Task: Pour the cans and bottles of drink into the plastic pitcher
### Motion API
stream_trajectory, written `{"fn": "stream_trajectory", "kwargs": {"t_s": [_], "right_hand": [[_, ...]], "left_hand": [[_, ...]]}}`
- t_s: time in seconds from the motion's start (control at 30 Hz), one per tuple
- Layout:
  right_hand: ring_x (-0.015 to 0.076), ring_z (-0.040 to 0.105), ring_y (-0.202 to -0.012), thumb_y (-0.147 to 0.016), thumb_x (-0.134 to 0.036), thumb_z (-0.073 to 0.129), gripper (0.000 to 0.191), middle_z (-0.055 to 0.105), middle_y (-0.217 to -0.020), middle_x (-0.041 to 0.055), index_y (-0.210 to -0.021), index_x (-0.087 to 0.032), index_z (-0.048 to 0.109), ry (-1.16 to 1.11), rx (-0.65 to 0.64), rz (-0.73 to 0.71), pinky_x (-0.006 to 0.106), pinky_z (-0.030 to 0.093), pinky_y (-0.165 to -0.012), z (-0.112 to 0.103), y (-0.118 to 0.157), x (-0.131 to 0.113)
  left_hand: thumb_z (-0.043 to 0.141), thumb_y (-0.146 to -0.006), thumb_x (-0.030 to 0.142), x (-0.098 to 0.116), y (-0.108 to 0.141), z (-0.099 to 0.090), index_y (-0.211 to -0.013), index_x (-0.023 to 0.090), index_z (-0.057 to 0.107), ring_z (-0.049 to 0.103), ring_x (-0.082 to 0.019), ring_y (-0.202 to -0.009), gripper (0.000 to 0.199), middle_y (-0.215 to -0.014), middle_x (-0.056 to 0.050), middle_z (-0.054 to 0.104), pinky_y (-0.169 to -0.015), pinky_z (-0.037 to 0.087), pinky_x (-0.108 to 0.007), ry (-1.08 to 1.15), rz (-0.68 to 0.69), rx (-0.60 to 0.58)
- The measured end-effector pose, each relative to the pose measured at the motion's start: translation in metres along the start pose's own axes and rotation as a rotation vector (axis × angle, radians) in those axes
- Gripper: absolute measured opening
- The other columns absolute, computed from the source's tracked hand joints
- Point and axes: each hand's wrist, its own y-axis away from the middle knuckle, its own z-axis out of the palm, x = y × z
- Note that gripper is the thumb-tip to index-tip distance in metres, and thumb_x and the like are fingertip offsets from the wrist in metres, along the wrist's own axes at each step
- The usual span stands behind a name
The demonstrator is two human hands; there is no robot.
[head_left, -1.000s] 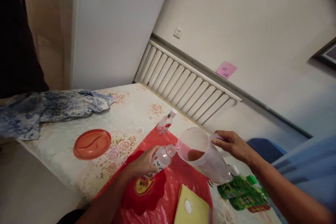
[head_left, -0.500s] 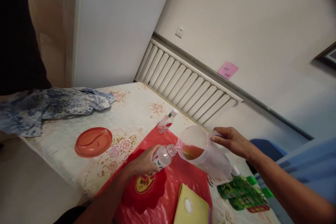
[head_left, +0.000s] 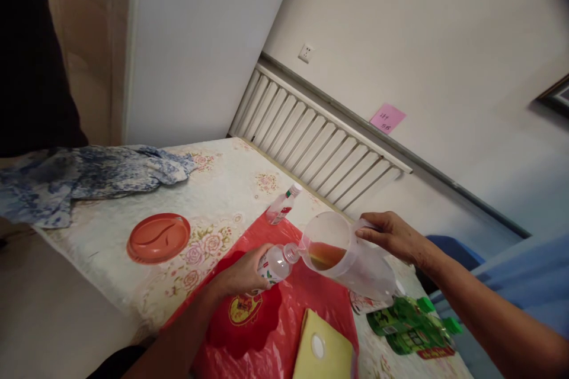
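Note:
My left hand (head_left: 246, 272) is wrapped round a clear plastic bottle (head_left: 279, 263) with a white label, its uncapped mouth tilted to the right. The spout of a translucent plastic jug (head_left: 362, 269) meets that mouth. My right hand (head_left: 391, 237) grips the jug's handle; the jug lies tilted toward the bottle, with reddish-brown liquid (head_left: 326, 256) near its rim. Beneath both is a red plastic sheet (head_left: 306, 290). Just behind stands another clear bottle (head_left: 282, 206) with a white cap.
An orange-red lid (head_left: 159, 238) and a blue-white cloth (head_left: 124, 172) lie on the flowered tablecloth (head_left: 222, 172). A yellow book or folder (head_left: 322, 346) is at the front. Green bottles (head_left: 413, 331) lie at the right. A radiator (head_left: 315, 136) lines the wall.
The jug and my right hand have shifted very slightly. My left hand still holds the bottle in nearly the same place.

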Motion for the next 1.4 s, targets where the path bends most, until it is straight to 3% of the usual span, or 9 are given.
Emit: {"fn": "stream_trajectory", "kwargs": {"t_s": [0.2, 1.17, 1.4], "right_hand": [[0.0105, 0.038, -0.053, -0.073, -0.053, 0.072, 0.039, 0.050, -0.054, -0.0025, -0.060, -0.017, 0.061, -0.026, 0.006, 0.009, 0.024, 0.028, -0.047, 0.000, -0.001, -0.003], [0.0101, 0.038, -0.055, -0.085, -0.058, 0.056, 0.045, 0.045, -0.060, -0.0031, -0.066, -0.018, 0.052, 0.179, -0.095, -0.017, 0.025, 0.026, -0.050, -0.004, 0.000, -0.008], [0.0102, 0.038, -0.055, -0.085, -0.057, 0.055, 0.044, 0.044, -0.059, -0.0033, -0.065, -0.018, 0.050, 0.197, -0.098, -0.019, 0.026, 0.025, -0.051, -0.004, -0.003, -0.007]], "left_hand": [[0.066, -0.055, 0.010, -0.003, -0.002, 0.001, -0.122, 0.023, 0.055, 0.064, -0.022, -0.093, 0.069, -0.108, -0.002, 0.068, -0.070, 0.051, -0.025, -0.029, 0.009, 0.018], [0.065, -0.058, 0.008, -0.010, -0.006, 0.001, -0.119, 0.022, 0.054, 0.064, -0.022, -0.096, 0.064, -0.109, -0.003, 0.068, -0.074, 0.049, -0.027, -0.053, 0.040, -0.017], [0.067, -0.057, 0.007, -0.010, -0.006, 0.001, -0.118, 0.022, 0.055, 0.062, -0.026, -0.105, 0.064, -0.114, -0.005, 0.067, -0.080, 0.050, -0.030, -0.071, 0.047, -0.003]]}}
